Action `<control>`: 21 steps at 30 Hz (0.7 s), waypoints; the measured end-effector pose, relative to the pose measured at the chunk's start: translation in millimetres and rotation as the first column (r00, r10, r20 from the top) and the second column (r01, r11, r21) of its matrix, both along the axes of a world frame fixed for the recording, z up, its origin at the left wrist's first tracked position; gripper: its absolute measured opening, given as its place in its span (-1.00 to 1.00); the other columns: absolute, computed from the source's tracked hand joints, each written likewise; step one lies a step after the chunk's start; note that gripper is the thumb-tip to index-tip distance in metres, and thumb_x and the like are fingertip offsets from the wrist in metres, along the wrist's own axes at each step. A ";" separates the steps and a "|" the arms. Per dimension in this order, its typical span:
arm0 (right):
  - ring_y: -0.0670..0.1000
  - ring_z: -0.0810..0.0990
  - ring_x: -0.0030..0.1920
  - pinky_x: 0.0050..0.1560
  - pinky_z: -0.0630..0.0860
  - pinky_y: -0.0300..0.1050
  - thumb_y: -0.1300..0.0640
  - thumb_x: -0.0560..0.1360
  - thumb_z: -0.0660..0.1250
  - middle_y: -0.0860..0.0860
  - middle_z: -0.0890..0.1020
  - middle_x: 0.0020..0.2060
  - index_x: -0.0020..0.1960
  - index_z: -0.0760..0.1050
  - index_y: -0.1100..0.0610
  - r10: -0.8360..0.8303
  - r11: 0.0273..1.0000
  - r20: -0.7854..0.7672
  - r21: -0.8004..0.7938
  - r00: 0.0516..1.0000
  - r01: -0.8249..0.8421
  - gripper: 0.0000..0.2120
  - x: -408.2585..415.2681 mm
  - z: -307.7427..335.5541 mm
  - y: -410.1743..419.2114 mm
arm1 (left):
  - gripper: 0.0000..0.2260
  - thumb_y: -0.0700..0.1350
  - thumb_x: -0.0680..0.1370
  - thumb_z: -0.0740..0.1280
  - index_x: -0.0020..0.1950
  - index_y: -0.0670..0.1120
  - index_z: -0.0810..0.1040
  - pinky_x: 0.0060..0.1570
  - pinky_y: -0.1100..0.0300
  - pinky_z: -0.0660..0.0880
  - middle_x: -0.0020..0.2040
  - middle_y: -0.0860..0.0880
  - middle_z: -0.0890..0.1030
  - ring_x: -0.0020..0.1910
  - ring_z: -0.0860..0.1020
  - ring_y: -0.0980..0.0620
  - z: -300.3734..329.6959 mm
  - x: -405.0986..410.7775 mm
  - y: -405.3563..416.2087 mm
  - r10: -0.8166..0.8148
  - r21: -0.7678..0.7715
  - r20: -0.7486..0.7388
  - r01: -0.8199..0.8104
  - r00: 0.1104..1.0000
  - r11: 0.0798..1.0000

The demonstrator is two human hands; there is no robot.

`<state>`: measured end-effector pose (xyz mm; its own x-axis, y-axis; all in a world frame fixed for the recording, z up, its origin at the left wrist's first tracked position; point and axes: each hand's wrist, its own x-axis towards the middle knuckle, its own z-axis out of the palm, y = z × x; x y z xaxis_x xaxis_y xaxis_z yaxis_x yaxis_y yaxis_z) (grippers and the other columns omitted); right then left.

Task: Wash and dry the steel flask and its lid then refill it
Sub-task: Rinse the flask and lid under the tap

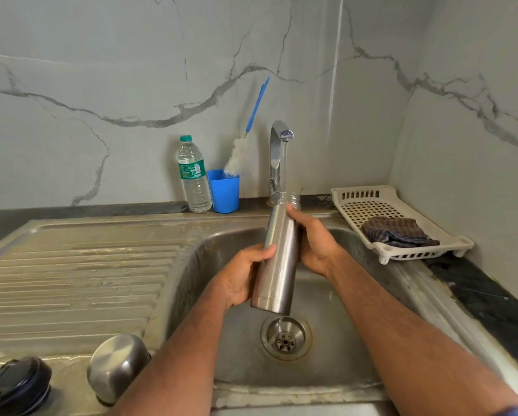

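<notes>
The steel flask [280, 259] stands nearly upright over the sink basin [335, 334], its open mouth under the running tap [280, 136]. My left hand [242, 277] grips its lower body from the left. My right hand [314, 244] holds its upper body from the right. Water runs from the spout into the flask's mouth. A steel cup lid [118, 366] lies upside down on the front of the draining board, and a black inner stopper [16, 385] sits to its left.
A plastic water bottle [193, 175] and a blue cup [224, 190] holding a bottle brush [236, 157] stand at the back wall. A white rack [401, 202] with a checked cloth [398, 232] sits to the right. The ribbed draining board [71, 280] is wet. The drain [286, 337] lies below the flask.
</notes>
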<state>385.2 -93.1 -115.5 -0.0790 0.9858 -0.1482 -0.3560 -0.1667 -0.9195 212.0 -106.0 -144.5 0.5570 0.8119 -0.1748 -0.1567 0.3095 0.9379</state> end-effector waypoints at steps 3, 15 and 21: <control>0.18 0.62 0.23 0.34 0.50 0.23 -0.18 0.42 0.51 0.15 0.65 0.19 0.36 0.47 0.08 0.052 0.999 0.161 -0.010 0.986 -0.051 -0.38 -3.3 -1.4 -2.9 | -0.37 0.17 0.49 0.46 0.40 -0.21 0.51 0.14 -0.15 0.55 0.26 -0.36 0.59 0.14 0.62 -0.36 2.6 -1.1 1.3 -0.009 -0.073 0.096 0.016 0.995 0.997; 0.03 0.61 0.08 -0.08 0.61 0.01 -0.05 0.48 0.52 0.04 0.59 0.17 0.35 0.31 -0.04 -0.441 0.897 0.089 0.068 0.893 0.436 -0.44 12.8 7.5 7.4 | -0.57 -0.08 0.43 0.58 0.22 -0.17 0.55 -0.02 0.01 0.67 0.17 -0.19 0.64 0.08 0.68 -0.13 -9.4 6.4 9.0 0.304 0.106 -0.161 -0.290 0.939 0.951; 0.01 0.60 0.11 -0.14 0.61 -0.03 0.06 0.48 0.52 0.03 0.55 0.24 0.48 0.21 0.00 -0.493 0.866 -0.012 0.083 0.870 0.493 -0.30 22.7 9.6 7.1 | -0.69 -0.34 0.55 0.44 0.29 -0.25 0.58 -0.06 0.21 0.64 0.13 -0.22 0.67 0.09 0.66 -0.08 -16.1 16.4 14.9 0.439 0.100 -0.093 -0.431 0.893 0.897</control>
<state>407.9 -86.0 -105.9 0.4215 0.9045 -0.0647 -0.3632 0.1030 -0.9260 228.4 -91.1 -160.6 0.1257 0.9815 -0.1442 -0.1536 0.1629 0.9746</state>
